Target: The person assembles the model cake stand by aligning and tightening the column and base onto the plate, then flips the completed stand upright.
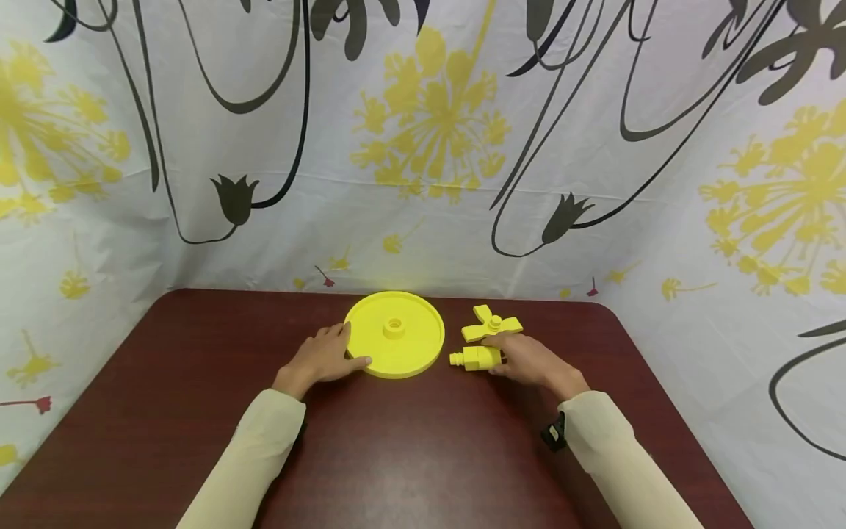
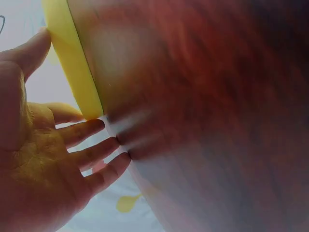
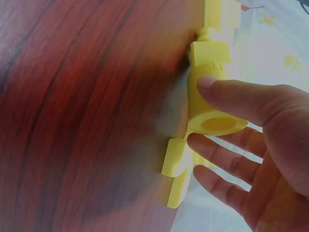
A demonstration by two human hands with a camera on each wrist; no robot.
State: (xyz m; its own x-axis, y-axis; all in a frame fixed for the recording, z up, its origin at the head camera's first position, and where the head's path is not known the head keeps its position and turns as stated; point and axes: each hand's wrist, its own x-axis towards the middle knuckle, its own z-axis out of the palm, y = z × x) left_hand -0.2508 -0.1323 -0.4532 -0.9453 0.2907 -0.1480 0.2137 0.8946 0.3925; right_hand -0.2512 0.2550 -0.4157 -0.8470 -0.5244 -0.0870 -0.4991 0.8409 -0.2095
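A round yellow disc (image 1: pixel 423 334) with a raised rim and a hollow hub lies flat on the table. My left hand (image 1: pixel 325 356) rests at its left edge, thumb and index finger touching the rim (image 2: pixel 75 63), the other fingers extended. My right hand (image 1: pixel 529 360) pinches a short yellow cylinder (image 1: pixel 481 358) with a ridged, narrow tip pointing left. In the right wrist view the thumb presses on this cylinder (image 3: pixel 212 92), whose round end is hollow. Just behind it lies a yellow three-armed piece (image 1: pixel 492 325), partly hidden by the right hand.
The dark red-brown table (image 1: pixel 396 455) has rounded far corners. A white cloth (image 1: pixel 423 242) with yellow and grey flower prints hangs behind it and along both sides. A dark strap (image 1: pixel 554 433) is on the right wrist.
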